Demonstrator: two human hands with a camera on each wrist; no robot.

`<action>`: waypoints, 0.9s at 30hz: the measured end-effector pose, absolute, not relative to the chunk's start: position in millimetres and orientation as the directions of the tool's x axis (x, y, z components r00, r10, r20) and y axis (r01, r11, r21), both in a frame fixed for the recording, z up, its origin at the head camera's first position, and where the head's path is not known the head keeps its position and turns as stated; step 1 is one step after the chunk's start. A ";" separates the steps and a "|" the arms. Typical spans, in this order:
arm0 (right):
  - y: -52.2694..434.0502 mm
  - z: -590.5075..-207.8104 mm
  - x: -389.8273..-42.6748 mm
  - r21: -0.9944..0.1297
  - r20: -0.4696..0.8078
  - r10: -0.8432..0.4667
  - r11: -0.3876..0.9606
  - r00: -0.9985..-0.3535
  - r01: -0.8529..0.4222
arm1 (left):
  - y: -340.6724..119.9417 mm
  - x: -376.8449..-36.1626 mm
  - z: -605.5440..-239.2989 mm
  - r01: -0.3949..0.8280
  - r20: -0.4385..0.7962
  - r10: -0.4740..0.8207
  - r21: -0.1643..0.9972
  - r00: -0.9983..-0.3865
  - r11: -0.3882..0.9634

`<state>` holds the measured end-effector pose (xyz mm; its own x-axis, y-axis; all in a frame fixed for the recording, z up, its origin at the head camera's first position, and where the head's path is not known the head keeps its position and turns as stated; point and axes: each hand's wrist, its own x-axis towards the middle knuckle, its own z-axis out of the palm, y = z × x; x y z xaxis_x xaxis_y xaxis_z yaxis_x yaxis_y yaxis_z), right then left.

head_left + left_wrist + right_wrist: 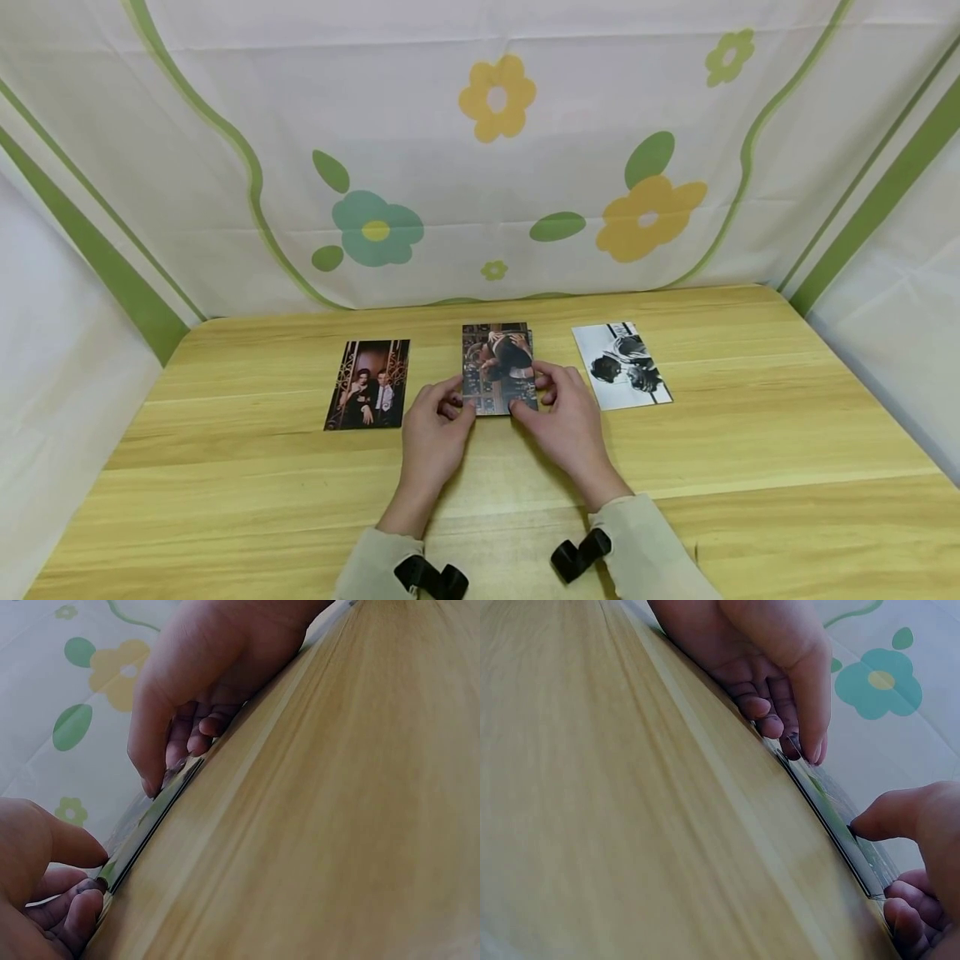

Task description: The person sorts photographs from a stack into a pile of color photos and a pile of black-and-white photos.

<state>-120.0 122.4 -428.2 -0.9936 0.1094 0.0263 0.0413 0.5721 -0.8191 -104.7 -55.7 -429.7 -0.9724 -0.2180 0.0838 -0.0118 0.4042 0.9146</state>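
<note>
Both hands hold a thin stack of photo cards [495,371] flat at the middle of the table. The top card shows a dark-clothed figure against a shelf-like background, its picture turned sideways. My left hand [433,433] pinches the stack's left edge near the front corner, thumb on top. On the opposite side, my right hand [568,421] pinches the right edge, its thumb over the front right corner. A sliver of a lower card shows along the right side. In the left wrist view the layered front edge of the stack [154,821] lies close over the wood.
Left of the stack lies a dark photo card [367,385] with two seated people. To the right, a black-and-white photo card [622,367] lies slightly turned. The wooden table [247,500] ends at a flowered white curtain [450,183], with white cloth on both sides.
</note>
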 end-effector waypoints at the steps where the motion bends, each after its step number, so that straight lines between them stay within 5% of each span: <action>1: 122.4 -428.2 -120.0 -0.819 0.027 0.108 0.573 -0.994 0.040 | -55.8 -104.7 -429.7 -0.010 0.085 -0.217 0.914 -0.972 0.405; 27: 122.8 -428.3 -120.4 -0.853 0.019 0.119 0.520 -0.993 0.046 | -55.6 -104.7 -430.6 -0.019 0.080 -0.222 0.913 -0.972 0.408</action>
<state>-120.4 122.8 -428.3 -0.9927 0.1190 0.0190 0.0460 0.5201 -0.8528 -104.7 -55.6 -430.6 -0.9717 -0.2224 0.0796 -0.0186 0.4081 0.9128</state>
